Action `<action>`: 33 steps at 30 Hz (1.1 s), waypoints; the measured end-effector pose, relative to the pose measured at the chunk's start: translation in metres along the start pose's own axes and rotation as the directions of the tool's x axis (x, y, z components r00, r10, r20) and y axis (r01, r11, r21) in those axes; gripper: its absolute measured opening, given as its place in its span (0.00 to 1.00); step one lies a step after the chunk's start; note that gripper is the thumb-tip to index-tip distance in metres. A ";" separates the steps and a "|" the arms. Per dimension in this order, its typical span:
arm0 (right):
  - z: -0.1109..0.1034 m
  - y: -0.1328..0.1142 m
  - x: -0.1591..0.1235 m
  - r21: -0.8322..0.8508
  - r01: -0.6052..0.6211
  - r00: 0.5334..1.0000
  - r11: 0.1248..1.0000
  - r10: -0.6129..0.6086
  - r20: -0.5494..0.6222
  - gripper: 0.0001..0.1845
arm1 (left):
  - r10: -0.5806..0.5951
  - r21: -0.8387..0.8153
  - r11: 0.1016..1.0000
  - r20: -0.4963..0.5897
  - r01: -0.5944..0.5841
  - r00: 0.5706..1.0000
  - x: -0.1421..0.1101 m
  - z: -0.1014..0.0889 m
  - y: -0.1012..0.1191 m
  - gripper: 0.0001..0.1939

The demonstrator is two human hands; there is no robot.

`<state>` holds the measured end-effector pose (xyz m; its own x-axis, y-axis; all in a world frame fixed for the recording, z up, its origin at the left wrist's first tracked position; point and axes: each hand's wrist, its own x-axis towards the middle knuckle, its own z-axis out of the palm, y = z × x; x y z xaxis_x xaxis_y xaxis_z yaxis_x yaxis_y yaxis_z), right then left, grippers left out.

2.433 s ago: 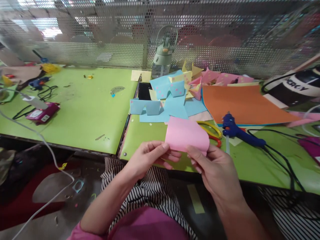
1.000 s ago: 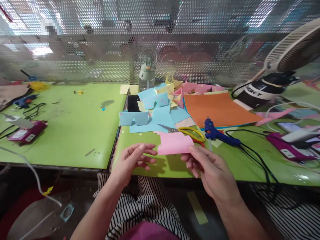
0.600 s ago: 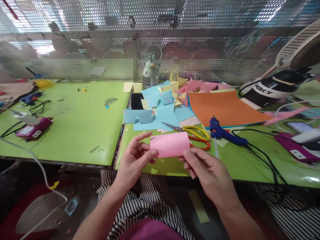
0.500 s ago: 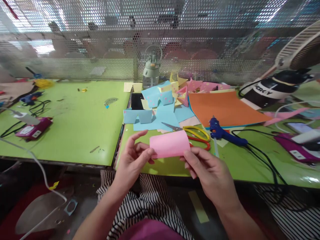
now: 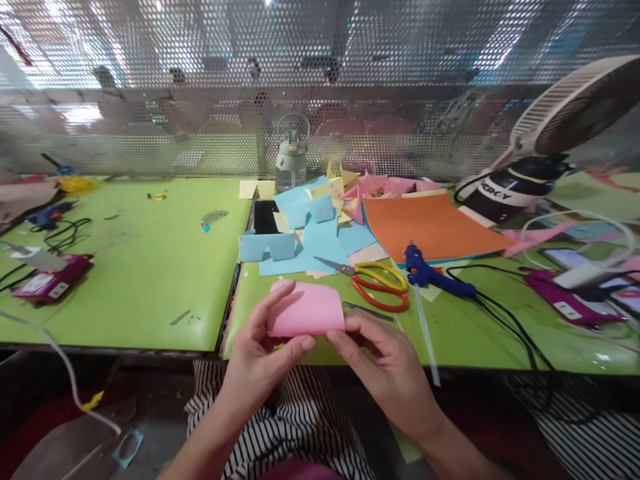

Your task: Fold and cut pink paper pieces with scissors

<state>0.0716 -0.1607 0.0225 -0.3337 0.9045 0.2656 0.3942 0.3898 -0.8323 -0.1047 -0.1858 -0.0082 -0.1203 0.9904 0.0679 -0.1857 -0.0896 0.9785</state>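
Green tabletop (image 5: pixel 150 267) | perforated screen (image 5: pixel 320 87) behind | pink paper (image 5: pixel 307 310) handheld

Ahead of me, far side of the green surface (image 5: pixel 160 267): upright bottle (image 5: pixel 291 160), grey-green lid, loop handle raised, just before a perforated metal screen (image 5: pixel 200 100). To my right, a tilted fan (image 5: pixel 575 120); nearer me, a purple power strip (image 5: pixel 565 303). Leftward I note a transparent protractor (image 5: pixel 216 217), another purple strip (image 5: pixel 53 287), and a white cable (image 5: pixel 65 367) drooping past the edge.
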 end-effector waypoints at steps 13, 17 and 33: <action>-0.013 0.015 0.006 0.329 -0.254 0.928 0.910 0.325 -0.184 0.16 | 0.075 -0.001 0.997 -0.100 -0.076 0.992 0.010 -0.011 0.001 0.37; -0.001 0.013 0.011 0.353 -0.290 0.953 0.890 0.302 0.022 0.18 | 0.059 -0.052 0.997 -0.089 -0.063 0.994 0.011 -0.001 0.003 0.37; -0.020 0.016 0.021 0.517 -0.221 0.937 0.827 0.327 -0.124 0.13 | -0.035 0.001 0.999 0.053 0.035 0.998 0.024 -0.017 0.004 0.16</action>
<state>0.0877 -0.1320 0.0241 -0.0774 0.9963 0.0366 -0.0426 0.0333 -0.9985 -0.1248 -0.1640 -0.0056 -0.0618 0.9971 0.0439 -0.1891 -0.0549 0.9804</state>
